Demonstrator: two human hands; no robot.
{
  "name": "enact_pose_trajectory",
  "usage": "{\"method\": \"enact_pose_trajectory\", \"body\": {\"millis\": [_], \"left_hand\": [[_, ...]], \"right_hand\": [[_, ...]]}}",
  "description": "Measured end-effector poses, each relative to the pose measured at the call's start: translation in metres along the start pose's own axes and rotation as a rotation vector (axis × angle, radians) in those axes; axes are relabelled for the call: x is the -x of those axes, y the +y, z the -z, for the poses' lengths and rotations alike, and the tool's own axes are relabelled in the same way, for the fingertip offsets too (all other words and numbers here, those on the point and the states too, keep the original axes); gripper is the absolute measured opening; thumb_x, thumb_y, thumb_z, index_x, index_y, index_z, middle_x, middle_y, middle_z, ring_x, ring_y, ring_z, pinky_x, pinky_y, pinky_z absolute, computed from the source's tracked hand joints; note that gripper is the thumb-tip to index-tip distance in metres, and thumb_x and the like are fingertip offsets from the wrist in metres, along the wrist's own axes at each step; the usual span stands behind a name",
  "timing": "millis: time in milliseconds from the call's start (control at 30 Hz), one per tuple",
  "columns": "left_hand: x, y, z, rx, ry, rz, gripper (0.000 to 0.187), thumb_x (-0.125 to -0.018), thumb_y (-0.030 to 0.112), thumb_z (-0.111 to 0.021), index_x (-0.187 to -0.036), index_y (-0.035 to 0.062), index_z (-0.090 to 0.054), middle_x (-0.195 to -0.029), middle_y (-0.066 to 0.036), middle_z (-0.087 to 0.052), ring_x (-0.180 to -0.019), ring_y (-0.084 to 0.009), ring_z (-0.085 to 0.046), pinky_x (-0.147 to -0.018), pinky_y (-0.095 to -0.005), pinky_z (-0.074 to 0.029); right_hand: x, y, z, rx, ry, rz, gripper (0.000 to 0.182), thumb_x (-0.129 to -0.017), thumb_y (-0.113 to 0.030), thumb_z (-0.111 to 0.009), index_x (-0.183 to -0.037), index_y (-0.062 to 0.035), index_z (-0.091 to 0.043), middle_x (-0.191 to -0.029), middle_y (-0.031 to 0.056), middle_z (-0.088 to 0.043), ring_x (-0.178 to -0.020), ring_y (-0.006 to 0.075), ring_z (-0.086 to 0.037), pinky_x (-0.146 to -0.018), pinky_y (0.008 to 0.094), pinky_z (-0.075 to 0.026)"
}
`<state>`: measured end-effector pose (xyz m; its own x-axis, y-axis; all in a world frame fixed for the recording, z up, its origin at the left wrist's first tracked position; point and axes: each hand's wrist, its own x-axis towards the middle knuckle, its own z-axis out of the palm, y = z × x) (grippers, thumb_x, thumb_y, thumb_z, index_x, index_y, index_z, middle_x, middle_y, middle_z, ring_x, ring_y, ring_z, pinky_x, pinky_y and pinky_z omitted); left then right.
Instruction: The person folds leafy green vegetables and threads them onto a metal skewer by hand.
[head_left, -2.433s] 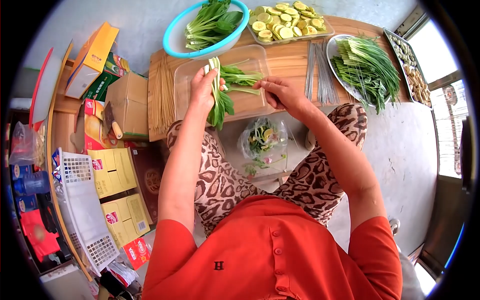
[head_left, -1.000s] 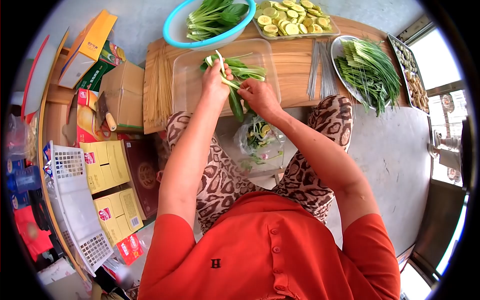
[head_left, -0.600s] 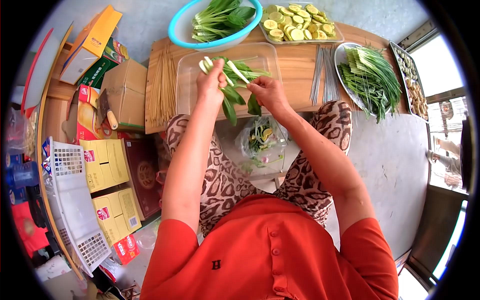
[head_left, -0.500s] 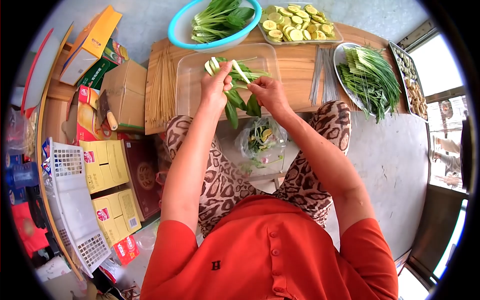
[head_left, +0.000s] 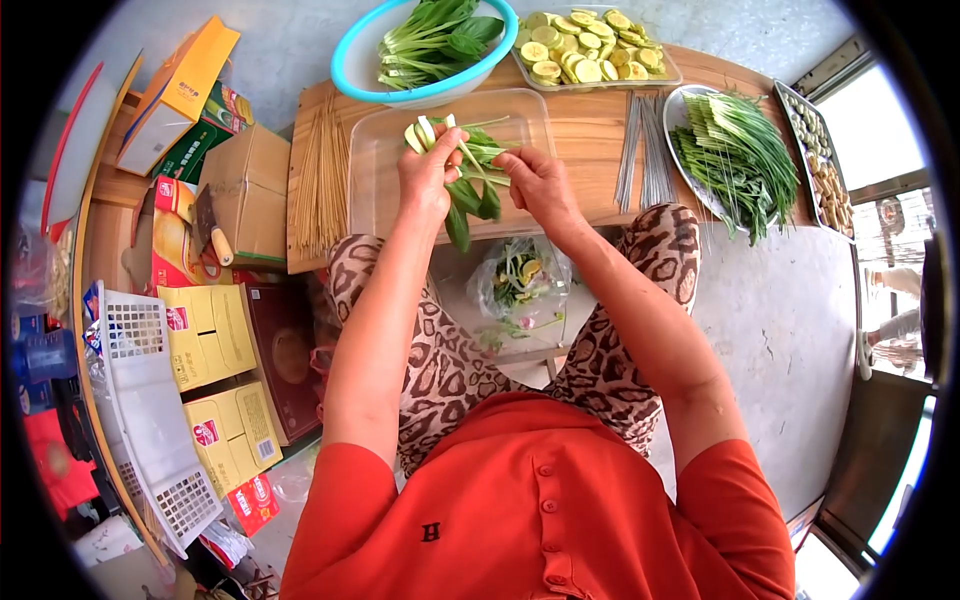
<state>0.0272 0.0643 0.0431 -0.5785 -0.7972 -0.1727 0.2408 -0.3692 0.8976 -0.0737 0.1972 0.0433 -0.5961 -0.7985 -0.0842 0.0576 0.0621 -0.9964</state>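
Note:
My left hand (head_left: 427,172) is closed around a small bunch of leafy greens (head_left: 462,205), its pale cut stems poking up past the thumb and its leaves hanging below. To the right, my right hand (head_left: 540,188) is in a pinch beside the bunch; what lies between its fingertips is too small to tell. A pale green stalk slants from the left hand toward those fingertips. Both hands are over a clear plastic tray (head_left: 365,150). Behind it, a blue-rimmed basin (head_left: 345,75) holds more leafy greens (head_left: 440,45).
Bamboo skewers (head_left: 318,185) lie left of the tray, metal skewers (head_left: 655,150) right. Farther right are sliced zucchini (head_left: 590,70), a plate of long greens (head_left: 735,150) and a tray of skewered food (head_left: 825,170). A plastic bag of scraps (head_left: 520,280) sits between the knees. Boxes (head_left: 245,195) crowd the left.
The pale stalk between my hands has tilted and sits lower, closer against the bunch. My right hand has shifted slightly left and turned. My left hand keeps its hold on the greens.

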Motion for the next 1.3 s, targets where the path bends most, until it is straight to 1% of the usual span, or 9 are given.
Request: {"method": "enact_pose_trajectory", "body": {"millis": [67, 100, 167, 267, 367, 667, 800, 867, 1300], "left_hand": [[-0.001, 0.005, 0.002, -0.017, 0.004, 0.011, 0.021, -0.087, 0.016, -0.067, -0.103, 0.0043, -0.062, -0.09, -0.004, -0.065, -0.061, -0.0044, -0.048, -0.044, -0.0176, -0.031], [-0.001, 0.006, 0.003, -0.017, 0.005, 0.01, 0.021, -0.087, 0.016, -0.067, -0.103, 0.0043, -0.062, -0.09, -0.004, -0.065, -0.061, -0.0044, -0.048, -0.044, -0.0176, -0.031], [0.001, 0.012, 0.002, -0.055, -0.04, 0.035, 0.023, -0.089, 0.018, -0.065, -0.107, 0.0034, -0.062, -0.091, -0.004, -0.065, -0.061, -0.0038, -0.047, -0.045, -0.0171, -0.03], [-0.001, 0.014, 0.007, -0.026, -0.14, 0.028, 0.027, -0.091, 0.02, -0.062, -0.111, 0.0028, -0.061, -0.092, -0.004, -0.065, -0.061, -0.0031, -0.046, -0.045, -0.0169, -0.03], [0.0, 0.017, 0.009, -0.015, -0.165, 0.043, 0.029, -0.091, 0.022, -0.062, -0.112, 0.0022, -0.061, -0.093, -0.004, -0.065, -0.062, -0.0028, -0.045, -0.046, -0.0167, -0.03], [0.002, 0.02, 0.012, -0.024, -0.188, 0.04, 0.025, -0.09, 0.023, -0.064, -0.106, 0.0036, -0.064, -0.091, -0.004, -0.065, -0.061, -0.0027, -0.042, -0.047, -0.0166, -0.029], [0.003, 0.022, 0.012, -0.027, -0.205, 0.037, 0.025, -0.089, 0.023, -0.065, -0.106, 0.0038, -0.065, -0.088, -0.002, -0.064, -0.061, -0.0026, -0.042, -0.047, -0.0165, -0.028], [0.003, 0.023, 0.012, -0.038, -0.201, 0.039, 0.027, -0.089, 0.023, -0.065, -0.107, 0.0038, -0.065, -0.087, -0.001, -0.063, -0.061, -0.0022, -0.042, -0.047, -0.0165, -0.028], [0.003, 0.033, 0.023, -0.18, -0.266, 0.052, 0.028, -0.087, 0.021, -0.067, -0.107, 0.0008, -0.065, -0.083, 0.0, -0.063, -0.058, -0.0016, -0.042, -0.046, -0.0162, -0.028]], "right_hand": [[0.004, -0.012, 0.007, -0.089, -0.079, -0.011, 0.022, -0.094, -0.02, -0.053, -0.095, -0.0011, -0.065, -0.05, -0.0009, -0.046, -0.043, 0.0068, -0.041, -0.043, 0.0243, -0.033], [0.006, -0.017, 0.009, -0.09, -0.081, -0.011, 0.022, -0.094, -0.02, -0.053, -0.095, -0.0011, -0.065, -0.05, -0.0009, -0.046, -0.043, 0.0068, -0.041, -0.043, 0.0243, -0.033], [0.012, -0.025, 0.011, -0.046, -0.198, 0.016, 0.024, -0.097, -0.019, -0.05, -0.098, -0.0011, -0.066, -0.048, -0.0028, -0.042, -0.042, 0.0049, -0.038, -0.042, 0.023, -0.03], [0.018, -0.028, 0.014, -0.028, -0.286, 0.01, 0.025, -0.097, -0.018, -0.049, -0.102, -0.0008, -0.066, -0.048, -0.0031, -0.042, -0.041, 0.0044, -0.037, -0.041, 0.0226, -0.03], [0.021, -0.029, 0.017, -0.02, -0.332, -0.007, 0.025, -0.097, -0.018, -0.048, -0.104, -0.0007, -0.065, -0.048, -0.0034, -0.042, -0.04, 0.0042, -0.037, -0.041, 0.0224, -0.029], [0.024, -0.029, 0.021, -0.018, -0.357, -0.046, 0.026, -0.098, -0.018, -0.047, -0.104, 0.0001, -0.065, -0.048, -0.0034, -0.041, -0.04, 0.0045, -0.037, -0.04, 0.0224, -0.029], [0.025, -0.032, 0.022, -0.029, -0.359, -0.046, 0.026, -0.098, -0.018, -0.047, -0.104, 0.0001, -0.065, -0.048, -0.0033, -0.041, -0.04, 0.0047, -0.037, -0.04, 0.0225, -0.029], [0.027, -0.034, 0.022, 0.024, -0.372, -0.067, 0.028, -0.099, -0.022, -0.045, -0.109, -0.0046, -0.064, -0.051, -0.0062, -0.038, -0.044, 0.0032, -0.035, -0.044, 0.0205, -0.028], [0.024, -0.03, 0.03, 0.04, -0.427, -0.126, 0.028, -0.098, -0.021, -0.046, -0.107, -0.0037, -0.066, -0.051, -0.0057, -0.04, -0.044, 0.0035, -0.035, -0.044, 0.0206, -0.028]]}}
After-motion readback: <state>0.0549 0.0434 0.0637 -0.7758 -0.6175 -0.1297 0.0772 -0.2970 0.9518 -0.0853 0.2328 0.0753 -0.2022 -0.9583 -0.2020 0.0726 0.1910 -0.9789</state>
